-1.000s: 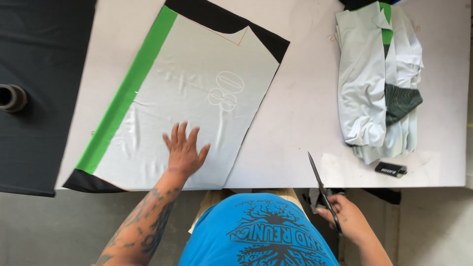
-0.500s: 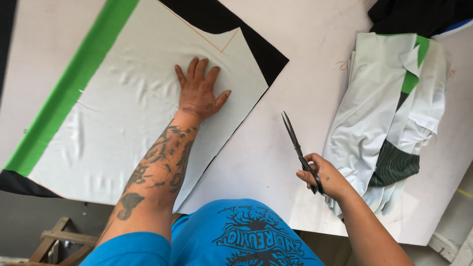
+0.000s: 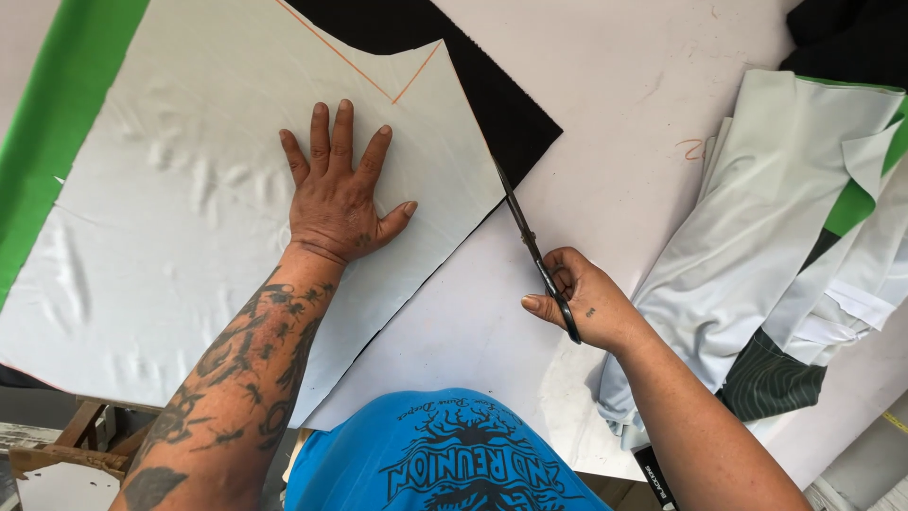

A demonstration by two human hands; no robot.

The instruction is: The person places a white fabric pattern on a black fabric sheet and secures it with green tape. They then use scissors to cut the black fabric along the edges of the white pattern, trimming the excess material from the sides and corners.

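Observation:
My left hand point(image 3: 338, 194) lies flat, fingers spread, on a white fabric panel point(image 3: 170, 218) with orange chalk lines near its top. The panel has a green band point(image 3: 57, 114) along its left side and black cloth point(image 3: 492, 95) under its upper right edge. My right hand point(image 3: 582, 303) grips a pair of black scissors point(image 3: 534, 251). Their blades point up toward the panel's right edge, where white meets black.
A heap of folded white, green and dark striped fabric pieces point(image 3: 785, 255) lies at the right on the white table point(image 3: 615, 114). Dark cloth point(image 3: 851, 38) sits at the top right corner. A wooden frame point(image 3: 85, 440) shows below the table's near edge.
The view has closed in on the panel. My left hand has stayed flat on the white fabric. My right hand has brought the scissors from beside the table up to the panel's right edge.

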